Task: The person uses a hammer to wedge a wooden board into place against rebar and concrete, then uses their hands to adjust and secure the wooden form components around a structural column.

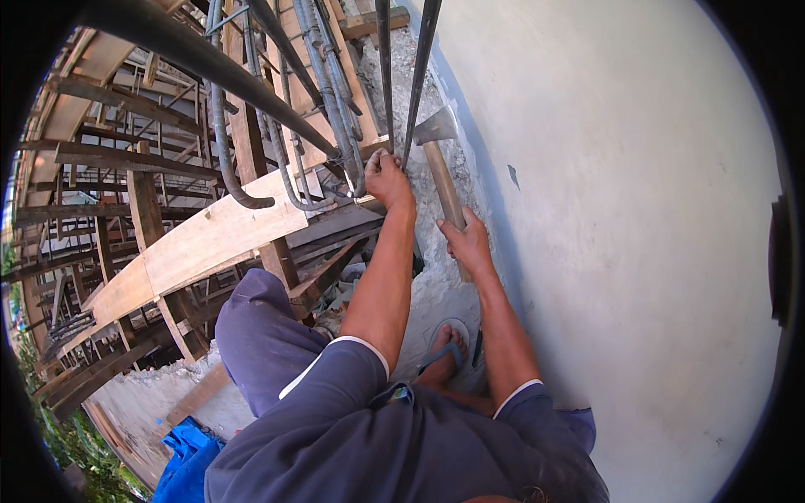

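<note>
My right hand (470, 245) is wrapped round the lower part of the wooden handle of a hatchet (444, 183). Its dark metal head points away from me, beside two upright dark bars and close to the wall. My left hand (387, 178) is closed with the fingertips pinched together, by the edge of a wooden board and the bent ends of steel rebar (348, 138). Whatever lies between those fingertips is too small to make out. A gap separates the hatchet head from my left hand.
A pale plastered wall (620, 210) rises along the right. Plywood formwork (210, 230) and many timber props stand at the left, with an open drop below. A thick dark bar (226, 71) crosses overhead. A blue cloth (189, 461) lies at lower left; my sandalled foot (444, 348) rests on rough concrete.
</note>
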Demonstrator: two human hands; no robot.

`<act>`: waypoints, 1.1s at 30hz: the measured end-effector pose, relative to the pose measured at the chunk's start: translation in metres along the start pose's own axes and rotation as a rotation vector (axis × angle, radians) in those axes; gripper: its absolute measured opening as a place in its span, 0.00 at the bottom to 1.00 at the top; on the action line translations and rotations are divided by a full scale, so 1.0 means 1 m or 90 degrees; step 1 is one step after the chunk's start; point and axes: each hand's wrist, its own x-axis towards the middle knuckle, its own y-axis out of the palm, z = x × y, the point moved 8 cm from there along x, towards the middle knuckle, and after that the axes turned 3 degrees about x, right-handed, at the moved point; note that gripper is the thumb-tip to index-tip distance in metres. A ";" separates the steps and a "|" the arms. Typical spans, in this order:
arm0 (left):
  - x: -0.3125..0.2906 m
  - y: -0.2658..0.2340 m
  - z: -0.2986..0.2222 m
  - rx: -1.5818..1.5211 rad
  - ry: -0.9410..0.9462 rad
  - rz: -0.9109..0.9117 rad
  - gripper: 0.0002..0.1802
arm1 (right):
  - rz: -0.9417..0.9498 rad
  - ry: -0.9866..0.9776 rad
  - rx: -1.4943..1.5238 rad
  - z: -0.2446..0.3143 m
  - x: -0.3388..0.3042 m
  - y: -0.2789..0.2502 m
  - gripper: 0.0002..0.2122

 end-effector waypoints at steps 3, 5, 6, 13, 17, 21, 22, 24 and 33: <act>0.009 -0.002 0.001 0.043 0.070 -0.016 0.12 | 0.000 -0.011 -0.023 0.003 0.003 -0.001 0.14; 0.003 0.001 -0.009 0.136 0.151 -0.018 0.13 | -0.012 -0.010 -0.038 0.002 0.005 -0.004 0.14; -0.010 0.006 -0.022 0.161 0.180 0.000 0.13 | -0.016 0.001 -0.034 -0.002 0.006 -0.006 0.15; -0.076 -0.060 -0.040 0.376 0.234 0.144 0.14 | -0.019 0.020 -0.016 -0.019 0.003 -0.003 0.16; -0.063 -0.113 -0.058 0.577 0.278 0.173 0.14 | -0.056 0.034 -0.042 -0.037 0.000 -0.011 0.16; 0.002 -0.167 -0.116 0.748 0.221 0.179 0.19 | -0.046 -0.029 -0.089 -0.056 0.012 -0.001 0.18; 0.013 -0.177 -0.133 0.768 0.152 0.210 0.20 | -0.025 0.010 -0.061 -0.048 0.008 0.007 0.18; 0.012 -0.154 -0.154 0.905 0.066 0.420 0.20 | -0.043 0.059 -0.038 -0.031 0.002 -0.007 0.19; -0.239 -0.203 -0.003 0.877 0.168 1.328 0.13 | -0.037 0.071 -0.102 -0.005 0.008 -0.020 0.23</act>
